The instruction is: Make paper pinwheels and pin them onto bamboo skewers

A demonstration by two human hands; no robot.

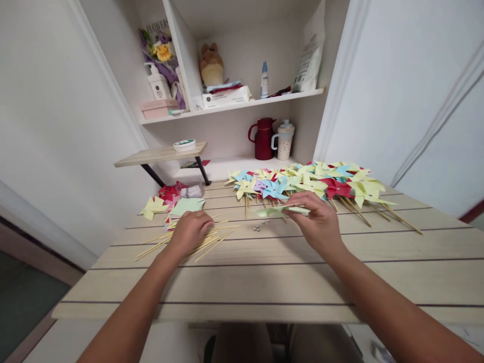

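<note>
Big heap of finished coloured paper pinwheels (302,184) far right. Right hand (319,219) pinching pale green paper pinwheel (278,210); left hand (189,229) fingers down on loose thin wooden sticks (212,241), grasp unclear. Uncut paper squares (185,205) remain, far left.

Soft, even, fairly bright indoor light fills the scene, seemingly from above and behind the camera; the bench (264,282) shows no glare, and only faint, diffuse shadows sit under the left hand (190,231) and the right hand (319,222) resting on it. The wide lens bends straight lines; the walls either side of the bench lean outward, its near edge bows, and the forearms stretch toward the lower corners. Detail is sharpest at the middle of the bench; the shelves beyond it look slightly soft, labels there unreadable, and the area under its near edge is dim and blurred.
</note>
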